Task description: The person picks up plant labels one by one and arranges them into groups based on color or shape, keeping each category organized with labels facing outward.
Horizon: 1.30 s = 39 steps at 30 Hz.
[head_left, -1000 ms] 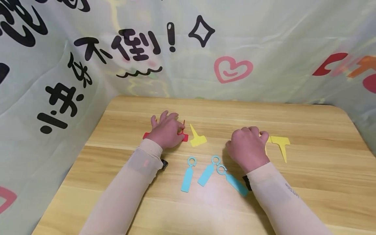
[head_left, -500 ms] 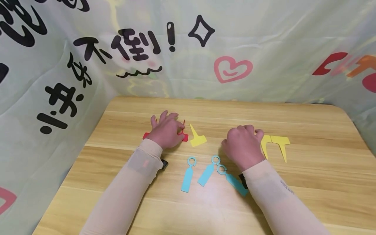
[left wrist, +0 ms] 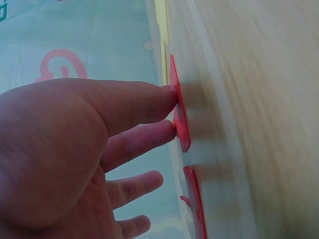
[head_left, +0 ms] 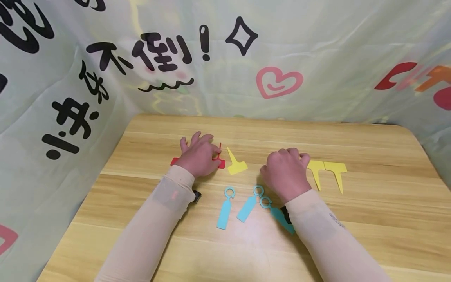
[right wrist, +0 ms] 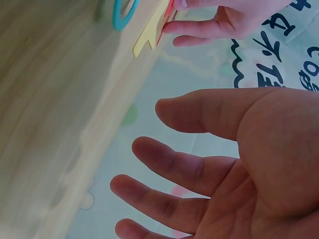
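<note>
A: so is the left hand (head_left: 198, 157) gripping that red tag (head_left: 222, 163)?
B: nah, thumb and fingertip just touching it on the bench (head_left: 176, 250), beside a yellow tag (head_left: 237, 167).
A: right hand (head_left: 287, 172)?
B: loose, empty, near two more yellow tags (head_left: 336, 167).

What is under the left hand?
One red tag, which the left hand touches, and a second red tag beside it. The hand covers part of both from above; anything more beneath cannot be seen.

Wood-grained table (head_left: 218, 256), pale printed sheet (head_left: 345, 90) (probably cloth), black characters (head_left: 167, 67), pink heart (head_left: 276, 88), four-pointed star (head_left: 231, 39)
</note>
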### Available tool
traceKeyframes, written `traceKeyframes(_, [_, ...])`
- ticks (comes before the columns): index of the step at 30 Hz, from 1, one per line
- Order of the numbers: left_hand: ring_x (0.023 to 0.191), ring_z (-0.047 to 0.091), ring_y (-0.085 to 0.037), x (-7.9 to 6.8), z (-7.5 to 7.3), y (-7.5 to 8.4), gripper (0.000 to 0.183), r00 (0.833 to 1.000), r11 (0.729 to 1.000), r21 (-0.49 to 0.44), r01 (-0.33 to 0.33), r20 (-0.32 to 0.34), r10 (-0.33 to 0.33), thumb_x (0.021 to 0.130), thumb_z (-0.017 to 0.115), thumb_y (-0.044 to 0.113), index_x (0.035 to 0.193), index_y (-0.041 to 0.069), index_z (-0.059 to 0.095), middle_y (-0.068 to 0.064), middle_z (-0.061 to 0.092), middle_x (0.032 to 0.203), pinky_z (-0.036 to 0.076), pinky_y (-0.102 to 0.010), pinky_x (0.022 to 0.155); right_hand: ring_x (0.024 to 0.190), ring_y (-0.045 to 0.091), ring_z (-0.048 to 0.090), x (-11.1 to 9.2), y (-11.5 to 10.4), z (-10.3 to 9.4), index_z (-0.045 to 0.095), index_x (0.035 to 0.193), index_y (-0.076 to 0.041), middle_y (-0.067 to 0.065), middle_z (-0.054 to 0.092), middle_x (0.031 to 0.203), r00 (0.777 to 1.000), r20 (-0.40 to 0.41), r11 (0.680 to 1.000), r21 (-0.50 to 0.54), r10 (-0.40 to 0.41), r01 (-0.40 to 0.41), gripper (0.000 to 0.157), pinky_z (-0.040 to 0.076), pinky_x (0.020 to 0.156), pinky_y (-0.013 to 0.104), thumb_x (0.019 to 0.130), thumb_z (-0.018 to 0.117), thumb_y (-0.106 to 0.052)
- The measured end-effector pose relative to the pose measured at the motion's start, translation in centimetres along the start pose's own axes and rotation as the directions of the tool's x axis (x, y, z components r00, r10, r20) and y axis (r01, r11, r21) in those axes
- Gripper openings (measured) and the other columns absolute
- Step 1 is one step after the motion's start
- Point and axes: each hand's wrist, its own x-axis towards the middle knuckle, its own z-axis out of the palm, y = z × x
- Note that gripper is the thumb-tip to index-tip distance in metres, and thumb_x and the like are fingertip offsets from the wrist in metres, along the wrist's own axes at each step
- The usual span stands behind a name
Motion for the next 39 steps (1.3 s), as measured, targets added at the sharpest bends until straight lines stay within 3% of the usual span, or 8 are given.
traceKeyframes(14, [0.153, 0.013, -0.040, 0.0, 0.0, -0.2, 0.007, 1.000, 1.000, 0.011, -0.009, 0.001, 0.009, 0.089, 0.076, 0.034, 0.081, 0.035, 0.077, -0.001, 0.042, 0.157, 0.001, -0.071, 0.111, 0.093, 0.039, 0.049, 0.4, -1.6, 0.5, 0.047, 0.051, -0.013, 0.008, 0.049, 0.064, 1.000, -0.007, 1.000, -0.018, -0.022, 0.021, 0.036, 0.024, 0.095, 0.069, 0.085, 0.059, -0.011])
traceKeyframes(23, [0.153, 0.013, -0.039, 0.0, 0.0, -0.1, 0.004, 1.000, 1.000, 0.013, 0.000, 0.001, 0.000, 0.088, 0.076, 0.034, 0.089, 0.034, 0.080, 0.000, 0.042, 0.157, 0.000, -0.071, 0.112, 0.088, 0.036, 0.047, 1.0, -2.9, 0.9, 0.049, 0.052, -0.013, 0.008, 0.049, 0.066, 0.999, 0.033, 0.999, -0.036, -0.013, 0.014, 0.034, 0.025, 0.091, 0.064, 0.084, 0.059, -0.010])
traceKeyframes(32, [0.152, 0.013, -0.039, 0.1, 0.2, -0.1, 0.006, 1.000, 1.000, 0.022, -0.002, -0.002, 0.003, 0.088, 0.074, 0.034, 0.083, 0.036, 0.077, 0.000, 0.041, 0.157, 0.000, -0.071, 0.111, 0.089, 0.036, 0.048, 1.3, -3.5, 1.2, 0.047, 0.052, -0.014, 0.007, 0.050, 0.066, 0.998, 0.057, 0.999, -0.040, -0.020, 0.022, 0.036, 0.022, 0.095, 0.065, 0.084, 0.060, -0.010])
traceKeyframes(39, [0.153, 0.014, -0.038, 0.1, 0.1, -0.1, 0.011, 1.000, 1.000, 0.021, 0.006, 0.008, -0.006, 0.088, 0.074, 0.034, 0.096, 0.035, 0.081, 0.000, 0.041, 0.158, 0.000, -0.073, 0.111, 0.090, 0.035, 0.048, 1.6, -4.1, 1.5, 0.052, 0.054, -0.015, 0.007, 0.052, 0.067, 0.997, 0.071, 0.998, -0.051, -0.026, 0.030, 0.032, 0.023, 0.094, 0.063, 0.085, 0.061, -0.012])
